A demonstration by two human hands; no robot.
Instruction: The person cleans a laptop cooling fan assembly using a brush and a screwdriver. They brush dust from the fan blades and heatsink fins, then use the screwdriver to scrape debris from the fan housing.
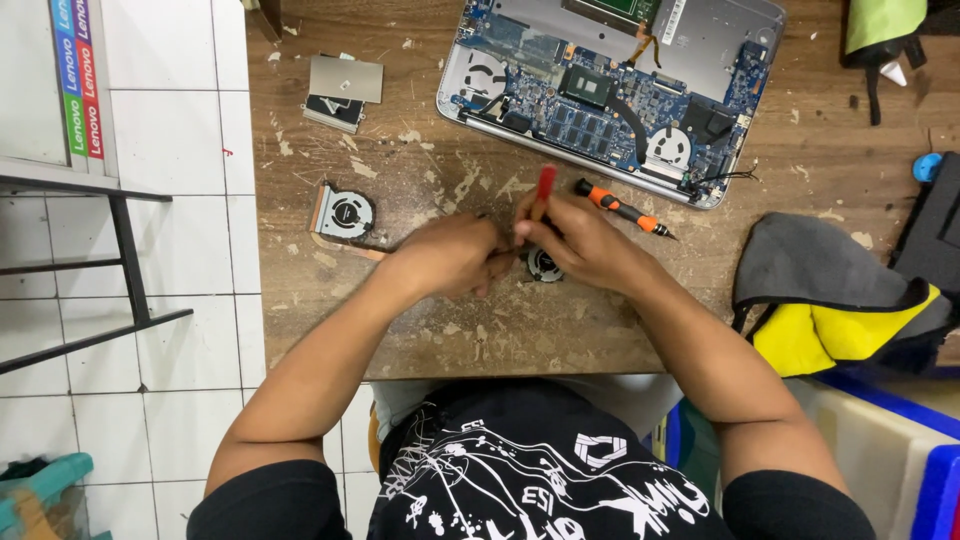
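Head view: hands (520,250) work between spare fan (343,214) and orange screwdriver (622,208).

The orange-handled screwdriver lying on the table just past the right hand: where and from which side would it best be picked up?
Probably by the orange-and-black handle of the orange-handled screwdriver, the thickest part, coming down from above. It lies flat on the wooden table, with its thin metal tip pointing right. The right hand is nearest, but already holds a red-handled tool.

The counter (430,330) is rough, scuffed brown wood flecked with pale chips. The far laptop (720,40) shell looks matt grey metal; the right-hand bag (820,270) is soft cloth.
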